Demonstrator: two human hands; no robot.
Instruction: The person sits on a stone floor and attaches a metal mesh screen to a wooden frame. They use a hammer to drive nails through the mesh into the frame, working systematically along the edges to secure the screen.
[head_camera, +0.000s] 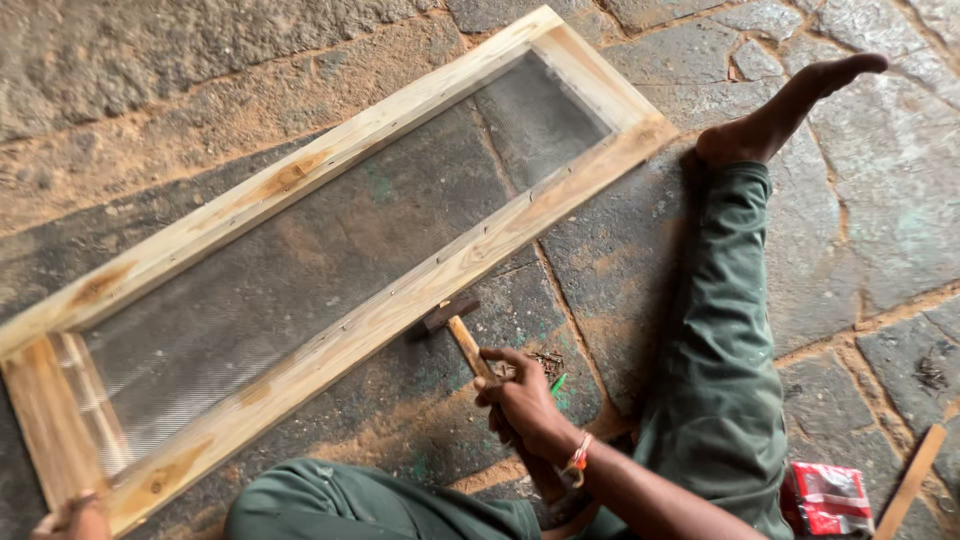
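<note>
Seen from the head camera, the right hand (522, 400) is curled tight around the wooden handle of a hammer (462, 330). The hammer's dark metal head sits just above the hand and rests at the near edge of a long wooden frame (400, 300). The frame lies flat on the stone floor (850, 230) and runs from the bottom left up to the top middle. The left hand (72, 518) shows only a little at the bottom left corner, touching the end of the frame; you cannot tell how far it is open. A small red and white packet (826, 497) lies on the floor at the bottom right, beside the person's leg in green trousers (720, 350). A thin wooden stick (912, 480) lies right of the packet. The frame is pale, smooth wood with brown patches, and grey wire mesh (300, 290) fills its middle. The floor is rough grey stone with cracks and orange dust.
</note>
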